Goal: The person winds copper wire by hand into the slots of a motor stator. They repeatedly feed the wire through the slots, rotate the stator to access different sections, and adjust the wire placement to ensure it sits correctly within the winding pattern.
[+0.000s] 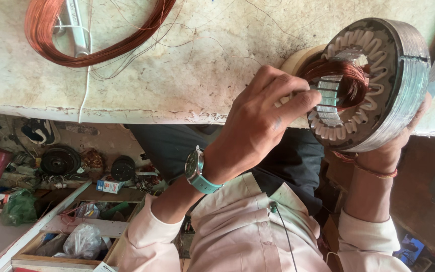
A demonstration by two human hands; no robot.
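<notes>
Left hand: my view shows the left hand, teal-strapped wristwatch on its wrist, closed on a bundle of reddish copper winding wire. The fingertips pinch it at the bore, as I read it to bed the strands into a slot.
Right hand: the right hand cups the rim from below and grips it, so the open face tilts toward the worker.
Stator: the round grey laminated-steel stator ring stands on edge at the lip of the table, propped by that hand.
Slot liners: white paper loops line the bore, smooth against the ribbed steel.
Table: a worn, stained pale table top.
Spare wire: a loose hank of glossy copper wire lies well apart at the far left.
</notes>
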